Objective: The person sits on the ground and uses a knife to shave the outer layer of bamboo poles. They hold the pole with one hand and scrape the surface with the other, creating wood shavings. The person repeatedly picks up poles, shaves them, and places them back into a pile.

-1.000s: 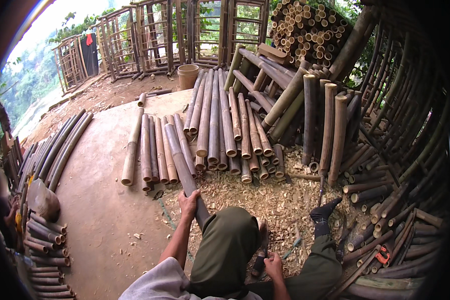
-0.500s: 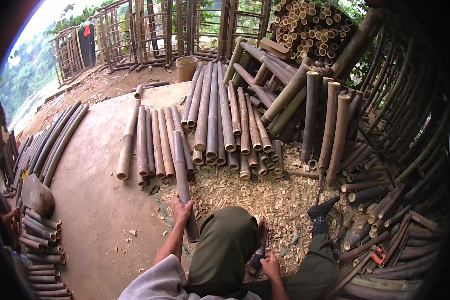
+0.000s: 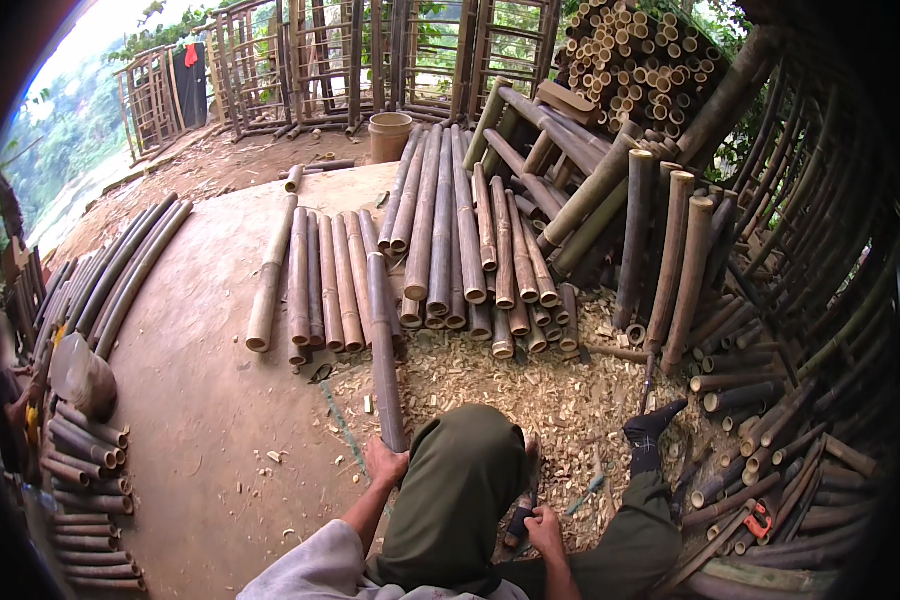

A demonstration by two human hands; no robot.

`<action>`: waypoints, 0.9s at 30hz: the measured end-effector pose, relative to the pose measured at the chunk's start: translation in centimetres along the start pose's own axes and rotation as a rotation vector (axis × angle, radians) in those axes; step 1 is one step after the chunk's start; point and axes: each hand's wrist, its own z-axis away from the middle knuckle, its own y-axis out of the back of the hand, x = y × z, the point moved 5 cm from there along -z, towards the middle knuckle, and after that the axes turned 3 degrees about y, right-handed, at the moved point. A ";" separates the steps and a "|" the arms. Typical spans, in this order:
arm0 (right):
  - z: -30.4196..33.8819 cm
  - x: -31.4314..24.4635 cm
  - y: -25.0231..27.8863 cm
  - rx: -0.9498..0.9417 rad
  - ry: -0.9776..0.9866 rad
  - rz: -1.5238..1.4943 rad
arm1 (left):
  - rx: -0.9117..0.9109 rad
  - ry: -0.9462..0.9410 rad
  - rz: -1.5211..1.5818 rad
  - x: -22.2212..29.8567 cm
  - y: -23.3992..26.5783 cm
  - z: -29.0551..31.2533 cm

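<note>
My left hand (image 3: 385, 462) is closed around the near end of a dark bamboo pole (image 3: 384, 350), beside my raised knee. The pole points away from me, its far end over a row of cut bamboo pieces (image 3: 332, 285). To the right of that knee, my right hand (image 3: 545, 532) is closed at the dark handle of what looks like a chopping knife (image 3: 520, 522). Part of this tool is behind the knee, and the exact grip is hard to make out. Pale wood chips (image 3: 470, 380) cover the ground ahead.
A larger stack of bamboo (image 3: 440, 230) lies ahead by a wooden rack (image 3: 540, 140). Upright poles (image 3: 667, 260) lean at the right, above loose cut pieces and an orange-handled saw (image 3: 758, 520). At left are more piles, a plastic jug (image 3: 83, 378) and another person's arm (image 3: 15, 410).
My left hand has shifted to the pole's near end, which earlier stuck out below the hand. The whole view has moved slightly. My right hand stays by the dark handle.
</note>
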 end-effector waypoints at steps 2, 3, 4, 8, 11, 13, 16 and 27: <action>-0.3 0.0 -0.6 -0.016 -0.001 -0.018 | 0.025 0.039 0.137 -0.9 0.3 -1.0; -0.4 -0.1 -0.7 -0.023 0.003 -0.021 | 0.035 0.058 0.205 -1.1 0.5 -1.3; -0.2 0.3 -0.2 -0.019 -0.006 -0.015 | -0.002 0.044 0.312 0.0 0.7 -0.5; 1.0 -1.8 0.3 -0.050 -0.087 -0.041 | 0.015 -0.010 0.586 1.5 3.1 -0.1; 0.7 0.1 0.9 -0.025 -0.052 -0.014 | -0.009 -0.048 0.777 3.5 3.6 -0.4; 0.5 0.0 0.2 -0.052 -0.057 0.000 | 0.024 -0.040 0.858 3.3 5.3 -2.2; 0.1 -0.1 -0.4 -0.054 -0.054 0.000 | 0.056 -0.073 0.901 1.9 7.5 -5.6; -0.9 -0.7 4.5 0.093 0.122 -0.040 | 0.284 -0.008 0.578 -2.7 12.7 -11.0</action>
